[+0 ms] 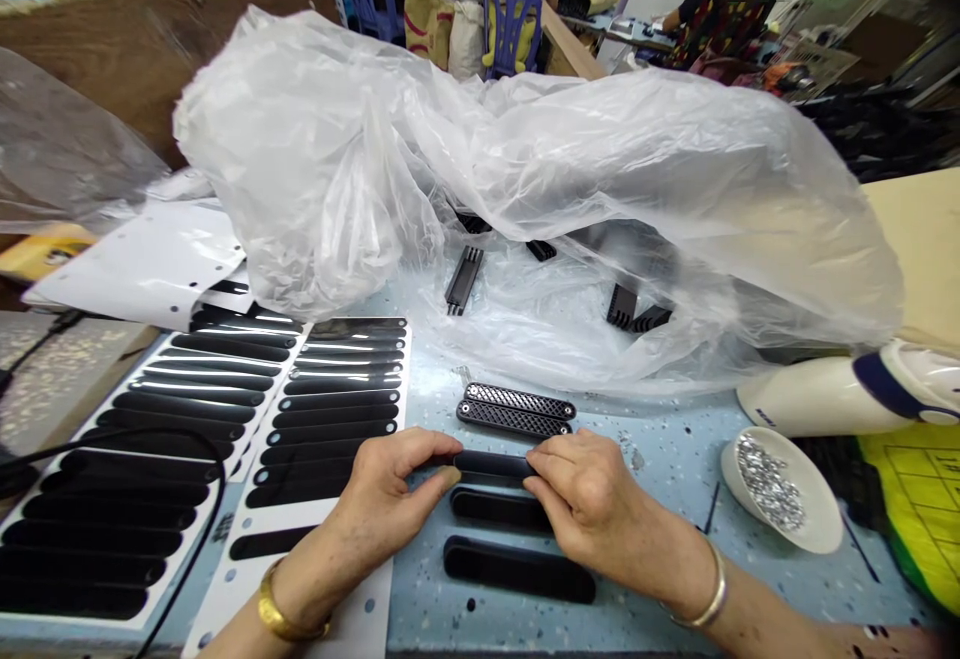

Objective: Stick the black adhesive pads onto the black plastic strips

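Observation:
My left hand (pixel 394 494) and my right hand (pixel 589 499) pinch the two ends of a long black oval strip (pixel 491 463) just above the blue speckled table (pixel 660 439). Two more black strips lie below it, one (pixel 499 509) partly under my right hand and one (pixel 519 569) nearer me. Just beyond my fingers two black perforated bars (pixel 516 410) lie side by side. Left of my left hand are white sheets (pixel 330 409) covered with rows of black oval stickers.
A big clear plastic bag (pixel 525 189) spreads across the table's far half, with several black ribbed parts (pixel 463 279) under it. A white bowl of small silver screws (pixel 780 489) sits at right, beside a white tool (pixel 840 394). A black cable (pixel 202 529) crosses the sheets. Another person (pixel 724 9) sits far back.

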Demonstrator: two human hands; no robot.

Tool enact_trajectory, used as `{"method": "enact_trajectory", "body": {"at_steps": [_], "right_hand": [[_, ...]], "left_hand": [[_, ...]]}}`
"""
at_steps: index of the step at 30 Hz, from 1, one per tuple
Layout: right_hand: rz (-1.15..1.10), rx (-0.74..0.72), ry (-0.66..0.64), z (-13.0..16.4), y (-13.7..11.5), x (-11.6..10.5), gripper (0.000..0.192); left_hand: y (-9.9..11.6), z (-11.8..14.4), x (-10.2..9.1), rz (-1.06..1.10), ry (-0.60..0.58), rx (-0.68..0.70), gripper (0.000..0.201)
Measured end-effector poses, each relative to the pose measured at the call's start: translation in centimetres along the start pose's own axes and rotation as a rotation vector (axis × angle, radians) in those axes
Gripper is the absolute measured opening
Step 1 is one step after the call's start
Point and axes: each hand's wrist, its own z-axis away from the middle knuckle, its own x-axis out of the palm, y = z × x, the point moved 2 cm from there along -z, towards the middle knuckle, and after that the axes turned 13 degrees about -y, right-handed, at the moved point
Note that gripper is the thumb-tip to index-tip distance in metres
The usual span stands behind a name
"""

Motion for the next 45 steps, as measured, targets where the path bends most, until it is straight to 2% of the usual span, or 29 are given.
{"method": "enact_trajectory", "body": {"at_steps": [6,9,15,35,39,45], "right_hand": [[0.002,0.005,0.014,0.1,0.2,0.2,0.02],[-0.025,0.018,0.017,0.2,0.3,0.2,0.018],[-0.075,0.034,0.045,0.3,0.5,0.3,0.014],[-0.291,0.013,0.294,1.1,1.0,1.4,0.023],[-0.27,0.011,0.28,1.3,1.2,1.6,0.024],[-0.097,-0.005,0.191,1.5,1.0,1.6,0.025]], "left_hand": [[0.0,-0.3,0.1,-0.01,0.035,-0.003,0.017],[0.2,-0.4,0.0,0.001,0.07,0.043,0.018],[0.5,-0.5,-0.1,-0.022,-0.002,0.18,0.015],[0.0,-0.6,-0.1,-0.079,0.043,0.204,0.015],[-0.3,-0.5,0.1,-0.068,0.051,0.211,0.014],[-0.4,-0.5,0.1,-0.045,0.05,0.199,0.014]]}}
